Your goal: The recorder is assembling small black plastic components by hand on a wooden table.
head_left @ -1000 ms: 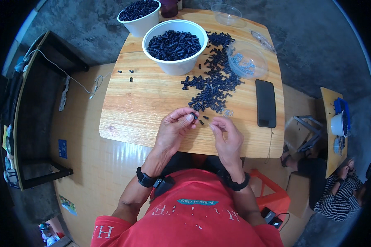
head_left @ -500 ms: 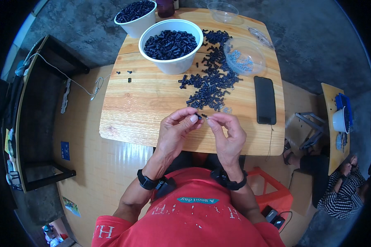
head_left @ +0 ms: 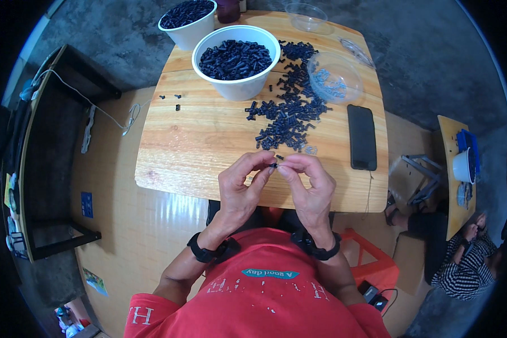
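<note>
My left hand [head_left: 241, 188] and my right hand [head_left: 308, 185] meet above the near edge of the wooden table [head_left: 197, 141]. Their fingertips pinch one small black tube piece [head_left: 274, 165] between them. Just beyond the hands lies a loose pile of black tube pieces [head_left: 287, 115]. A white bowl [head_left: 236, 61] full of the same black pieces stands further back. A clear plastic bowl [head_left: 333, 79] with small pale parts sits to the right of the pile.
A second white bowl of black pieces [head_left: 187, 21] stands at the far left corner. A black phone [head_left: 361, 137] lies at the table's right. Another clear bowl [head_left: 305, 16] is at the far edge. A person in stripes [head_left: 462, 265] sits at the lower right by a small table [head_left: 459, 169].
My hands were apart a second ago; they have come together, fingertips touching around the small black piece, and have drawn slightly nearer to me.
</note>
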`<action>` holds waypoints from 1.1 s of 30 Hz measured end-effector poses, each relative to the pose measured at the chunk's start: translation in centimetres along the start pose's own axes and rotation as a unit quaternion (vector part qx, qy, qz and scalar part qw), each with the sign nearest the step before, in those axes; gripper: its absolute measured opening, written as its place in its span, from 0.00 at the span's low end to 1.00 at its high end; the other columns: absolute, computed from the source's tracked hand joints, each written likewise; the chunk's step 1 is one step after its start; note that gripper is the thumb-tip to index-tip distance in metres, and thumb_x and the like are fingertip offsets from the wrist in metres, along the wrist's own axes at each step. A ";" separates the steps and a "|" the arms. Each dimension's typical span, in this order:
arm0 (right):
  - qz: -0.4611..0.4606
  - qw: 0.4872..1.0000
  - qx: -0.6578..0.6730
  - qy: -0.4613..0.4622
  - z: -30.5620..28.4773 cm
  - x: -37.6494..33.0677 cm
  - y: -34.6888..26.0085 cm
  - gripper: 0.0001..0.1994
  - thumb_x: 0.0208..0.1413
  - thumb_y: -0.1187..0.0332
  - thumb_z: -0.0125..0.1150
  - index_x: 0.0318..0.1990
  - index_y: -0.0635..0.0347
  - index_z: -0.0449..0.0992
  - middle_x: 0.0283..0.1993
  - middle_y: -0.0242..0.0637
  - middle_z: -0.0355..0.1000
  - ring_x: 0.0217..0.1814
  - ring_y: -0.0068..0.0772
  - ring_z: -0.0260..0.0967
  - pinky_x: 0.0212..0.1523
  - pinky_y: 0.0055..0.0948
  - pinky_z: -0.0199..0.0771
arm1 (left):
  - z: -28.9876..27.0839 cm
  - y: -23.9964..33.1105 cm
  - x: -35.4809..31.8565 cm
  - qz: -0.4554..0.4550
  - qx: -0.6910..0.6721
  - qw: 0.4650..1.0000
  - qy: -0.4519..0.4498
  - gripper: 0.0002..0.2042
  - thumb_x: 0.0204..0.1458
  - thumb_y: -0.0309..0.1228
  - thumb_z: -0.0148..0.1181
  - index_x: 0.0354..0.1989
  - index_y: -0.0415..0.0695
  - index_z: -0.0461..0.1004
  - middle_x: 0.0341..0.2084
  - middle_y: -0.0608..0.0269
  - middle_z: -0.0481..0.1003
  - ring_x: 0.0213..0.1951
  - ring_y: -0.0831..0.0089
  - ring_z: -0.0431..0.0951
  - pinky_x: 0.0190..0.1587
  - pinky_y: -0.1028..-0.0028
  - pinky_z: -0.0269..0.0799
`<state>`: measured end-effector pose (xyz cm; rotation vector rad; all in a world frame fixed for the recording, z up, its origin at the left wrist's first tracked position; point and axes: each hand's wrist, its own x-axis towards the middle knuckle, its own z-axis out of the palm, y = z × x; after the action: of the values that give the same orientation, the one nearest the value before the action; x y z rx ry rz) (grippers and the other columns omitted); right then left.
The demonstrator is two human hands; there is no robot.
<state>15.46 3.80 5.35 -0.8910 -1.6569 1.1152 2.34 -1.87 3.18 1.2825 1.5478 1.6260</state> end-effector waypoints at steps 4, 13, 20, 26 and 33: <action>-0.029 0.997 -0.061 -0.036 -0.2 0.1 0.2 0.06 0.52 0.76 0.64 0.38 0.65 0.75 0.33 0.40 0.77 0.36 0.30 0.76 0.37 0.26 0.75 | -0.4 0.7 0.4 0.120 0.151 0.981 0.010 0.11 0.48 0.15 0.61 0.41 0.37 0.76 0.33 0.56 0.78 0.36 0.70 0.80 0.38 0.76 0.75; 0.085 0.984 -0.022 -0.155 -1.5 -0.3 0.7 0.07 0.50 0.75 0.66 0.36 0.65 0.75 0.33 0.39 0.77 0.36 0.27 0.76 0.37 0.24 0.75 | -1.2 0.1 -1.0 0.156 0.247 0.954 -0.069 0.13 0.44 0.15 0.62 0.39 0.40 0.76 0.29 0.55 0.78 0.31 0.63 0.81 0.31 0.71 0.76; 0.200 0.963 0.088 -0.158 -1.9 -2.2 2.5 0.07 0.51 0.75 0.65 0.37 0.66 0.76 0.33 0.37 0.77 0.35 0.23 0.75 0.38 0.22 0.74 | -1.0 0.1 -1.8 0.132 0.192 0.969 -0.077 0.12 0.43 0.16 0.63 0.38 0.40 0.76 0.30 0.56 0.78 0.31 0.63 0.81 0.31 0.71 0.76; 0.085 0.988 -0.050 -0.118 -1.9 -1.8 0.5 0.05 0.51 0.75 0.65 0.35 0.65 0.78 0.32 0.38 0.76 0.34 0.26 0.74 0.36 0.24 0.73 | -0.6 0.7 -1.5 0.134 0.186 0.972 -0.053 0.11 0.42 0.16 0.65 0.35 0.40 0.78 0.33 0.57 0.77 0.34 0.65 0.80 0.33 0.73 0.77; 0.049 0.993 -0.038 -0.096 -2.0 -1.6 0.5 0.05 0.51 0.76 0.64 0.36 0.64 0.79 0.33 0.38 0.75 0.35 0.29 0.74 0.36 0.25 0.72 | -0.5 1.0 -1.5 0.060 0.135 0.989 -0.020 0.10 0.40 0.17 0.68 0.33 0.40 0.80 0.34 0.59 0.77 0.38 0.68 0.79 0.38 0.73 0.76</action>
<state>17.93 3.06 4.73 -0.9467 -1.8392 1.2441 2.67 -3.61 3.83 1.5667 1.7397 1.4881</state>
